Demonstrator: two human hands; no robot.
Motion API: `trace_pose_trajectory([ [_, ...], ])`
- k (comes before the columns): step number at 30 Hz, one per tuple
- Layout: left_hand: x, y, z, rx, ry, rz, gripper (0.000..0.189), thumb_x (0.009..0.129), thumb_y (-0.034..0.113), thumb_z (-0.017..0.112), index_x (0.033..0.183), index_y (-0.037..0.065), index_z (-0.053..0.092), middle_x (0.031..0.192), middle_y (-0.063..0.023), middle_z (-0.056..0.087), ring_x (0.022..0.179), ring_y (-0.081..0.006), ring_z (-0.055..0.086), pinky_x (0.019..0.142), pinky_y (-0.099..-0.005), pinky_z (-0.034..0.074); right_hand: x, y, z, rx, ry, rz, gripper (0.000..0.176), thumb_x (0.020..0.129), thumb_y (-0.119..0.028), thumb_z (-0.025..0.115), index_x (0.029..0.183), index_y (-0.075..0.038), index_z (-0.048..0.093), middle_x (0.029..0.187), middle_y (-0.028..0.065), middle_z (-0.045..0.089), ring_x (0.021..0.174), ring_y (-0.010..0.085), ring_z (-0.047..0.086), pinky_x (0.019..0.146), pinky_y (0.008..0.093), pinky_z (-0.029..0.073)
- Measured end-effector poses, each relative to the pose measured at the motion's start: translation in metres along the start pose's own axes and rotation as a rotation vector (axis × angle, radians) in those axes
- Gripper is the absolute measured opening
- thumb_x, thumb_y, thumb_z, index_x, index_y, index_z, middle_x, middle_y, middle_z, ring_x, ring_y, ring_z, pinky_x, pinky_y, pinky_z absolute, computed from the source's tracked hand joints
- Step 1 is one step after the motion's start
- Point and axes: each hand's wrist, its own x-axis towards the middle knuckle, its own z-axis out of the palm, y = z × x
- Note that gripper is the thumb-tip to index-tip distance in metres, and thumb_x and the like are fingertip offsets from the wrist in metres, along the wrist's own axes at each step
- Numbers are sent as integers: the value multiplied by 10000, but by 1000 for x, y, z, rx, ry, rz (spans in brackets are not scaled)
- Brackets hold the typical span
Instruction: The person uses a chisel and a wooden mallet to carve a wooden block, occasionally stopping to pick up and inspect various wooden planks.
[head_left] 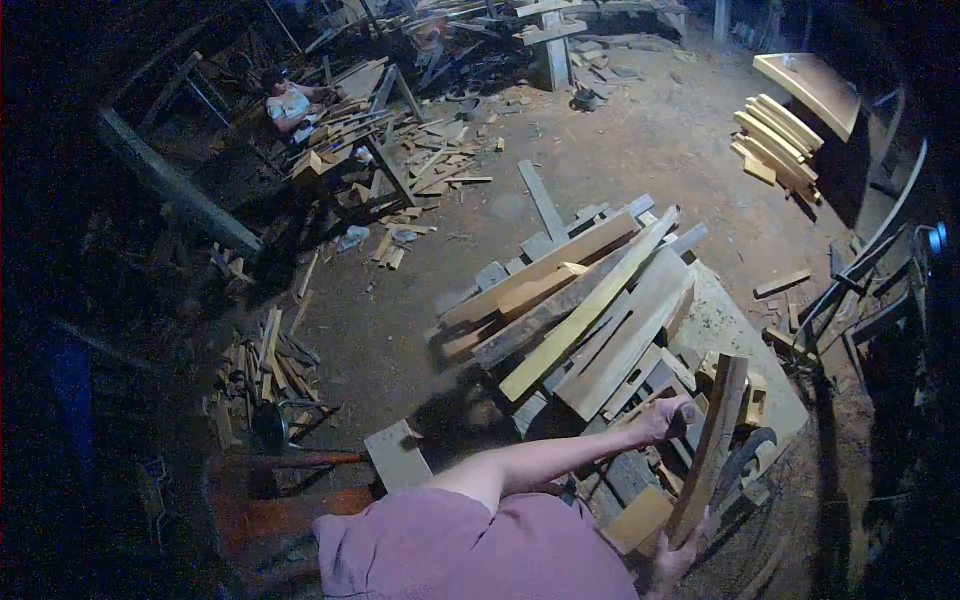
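My right hand [681,556] is wrapped round the lower end of a long wooden plank [715,435], which is held tilted with its far end up. Left of the plank, my left hand [663,420] is closed with the fingers curled. Whatever it may hold is too small to make out, and it looks apart from the plank. Beneath both hands lies a heap of cut boards, among them a pale yellowish board [590,310] and a wide grey-brown board [625,335]. A curved dark piece [745,465] sits just right of the plank.
A pale sheet [735,310] lies under the heap's right side. Stacked yellow boards [775,145] and a large panel [815,90] stand at the upper right. Scrap wood [270,365] lies left. Another person [290,108] sits at a wood-covered bench at the upper left.
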Motion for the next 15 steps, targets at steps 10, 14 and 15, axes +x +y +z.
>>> trace_pose_trajectory([
  [10,0,-3,-2,26,6,-94,302,666,189,670,878,45,509,694,-113,533,670,-156,529,619,-315,419,1,15,-3,-129,75,-221,782,759,-367,610,1378,-62,242,1342,199,358,1219,352,364,1005,409,290],
  [14,0,-26,-6,46,21,-31,311,683,208,677,899,48,520,685,-116,527,674,-155,536,622,-313,427,-2,5,-1,33,-47,190,780,724,-212,637,1379,-72,239,1368,189,326,1257,337,316,1027,386,266],
  [15,-1,-47,-6,86,58,49,287,699,180,668,911,47,527,699,-101,539,680,-152,541,627,-307,435,2,17,-3,-266,0,-243,791,692,-86,626,1382,-80,239,1334,188,372,1225,307,366,1014,369,288],
])
